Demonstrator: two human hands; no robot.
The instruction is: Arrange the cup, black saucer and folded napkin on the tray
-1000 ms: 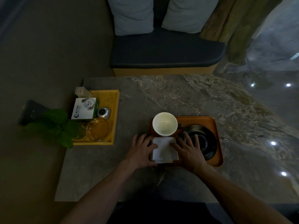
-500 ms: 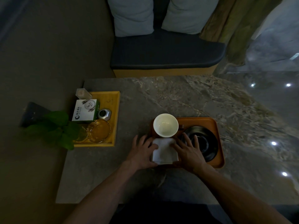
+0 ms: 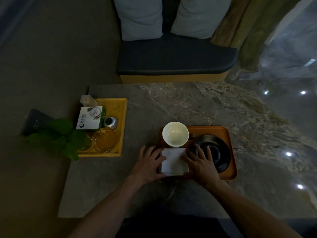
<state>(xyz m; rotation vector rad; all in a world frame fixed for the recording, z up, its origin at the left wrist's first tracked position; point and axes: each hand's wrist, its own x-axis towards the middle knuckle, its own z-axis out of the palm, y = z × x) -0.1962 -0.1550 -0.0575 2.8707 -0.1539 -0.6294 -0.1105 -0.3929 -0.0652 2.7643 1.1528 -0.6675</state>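
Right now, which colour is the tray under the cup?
Orange-brown tray, seen best in the head view.

The room is dim. A grey marble table (image 3: 197, 107) fills the middle, its right part veined brown. Behind it stands a bench (image 3: 175, 57) with a dark seat pad on a tan base and two pale cushions (image 3: 142, 16) leaning at the back. An olive curtain (image 3: 247, 28) hangs at the right. The glossy floor (image 3: 291, 117) reflects small ceiling lights. A plain dull wall (image 3: 51, 48) fills the left.

Dim, murky, wide-angle edge distortion.
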